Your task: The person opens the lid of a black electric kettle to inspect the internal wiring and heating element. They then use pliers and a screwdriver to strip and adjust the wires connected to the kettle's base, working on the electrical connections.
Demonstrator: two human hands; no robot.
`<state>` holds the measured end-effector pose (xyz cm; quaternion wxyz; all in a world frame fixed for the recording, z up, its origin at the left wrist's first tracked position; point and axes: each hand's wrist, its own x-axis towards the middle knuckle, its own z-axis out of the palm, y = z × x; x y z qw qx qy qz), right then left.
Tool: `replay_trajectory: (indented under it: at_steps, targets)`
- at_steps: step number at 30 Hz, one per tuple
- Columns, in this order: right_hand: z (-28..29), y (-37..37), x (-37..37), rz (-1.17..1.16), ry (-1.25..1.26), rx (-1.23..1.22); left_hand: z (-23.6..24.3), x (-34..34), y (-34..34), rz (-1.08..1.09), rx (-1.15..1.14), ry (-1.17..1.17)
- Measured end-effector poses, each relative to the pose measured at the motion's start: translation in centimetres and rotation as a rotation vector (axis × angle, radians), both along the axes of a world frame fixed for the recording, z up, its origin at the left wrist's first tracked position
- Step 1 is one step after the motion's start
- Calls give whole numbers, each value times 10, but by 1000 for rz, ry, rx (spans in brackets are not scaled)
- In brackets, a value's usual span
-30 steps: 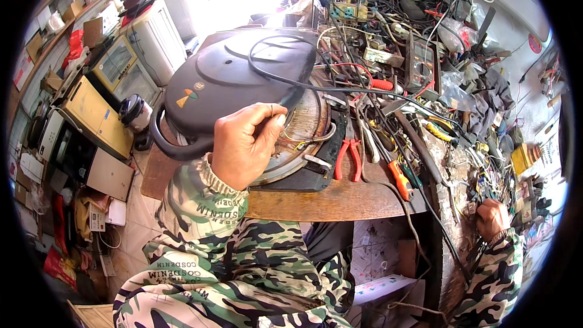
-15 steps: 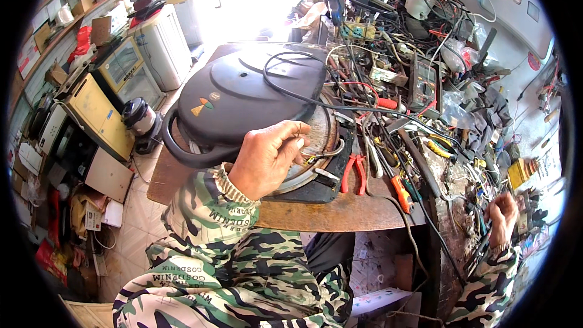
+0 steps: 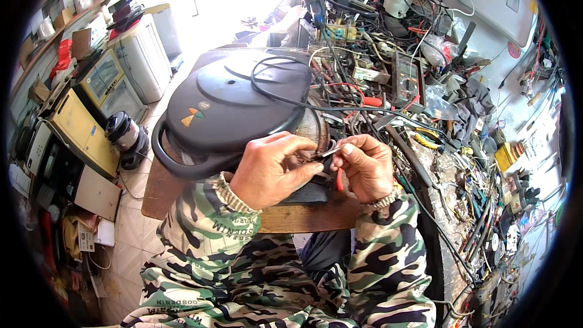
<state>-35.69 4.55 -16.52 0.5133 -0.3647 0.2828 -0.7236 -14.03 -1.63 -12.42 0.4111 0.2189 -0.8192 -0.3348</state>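
Note:
In front of me lies a round electric griddle (image 3: pixel 225 94) with a glossy black lid and a loop handle at its left. By its front right edge, my left hand (image 3: pixel 273 167) is closed, thumb and fingers bent around something small, perhaps a wire, that I cannot make out. Facing it, my right hand (image 3: pixel 364 169) pinches a small thin metal piece (image 3: pixel 330 152) between thumb and forefinger. The two hands' fingertips nearly meet over the griddle's rim. Red-handled pliers (image 3: pixel 339 180) lie partly hidden behind my right hand.
A black cord (image 3: pixel 358 109) runs from over the lid to the right. Tangled wires, tools and a meter (image 3: pixel 408 82) crowd the right side of the bench. The wooden table edge (image 3: pixel 303 218) is near my body. Cabinets and a blender-like appliance (image 3: pixel 126 136) stand at left.
My right hand has come from the clutter at far right to meet my left, and now holds a small metal piece. The whole view has shifted slightly left.

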Motion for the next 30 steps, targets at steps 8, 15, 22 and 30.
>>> replay_trajectory:
  at_steps: [8,15,22,30]
  targets:
    - [-8,-8,22,37,42,-8,-10,0,-5,82,-22,28]
    - [-14,-3,25,5,87,-13,-9,0,-4,92,-24,-53]
    - [-20,-5,25,7,214,-4,-11,-3,-5,103,-94,-65]
    - [-15,-3,30,-21,315,-8,-7,-6,-1,126,-42,-40]
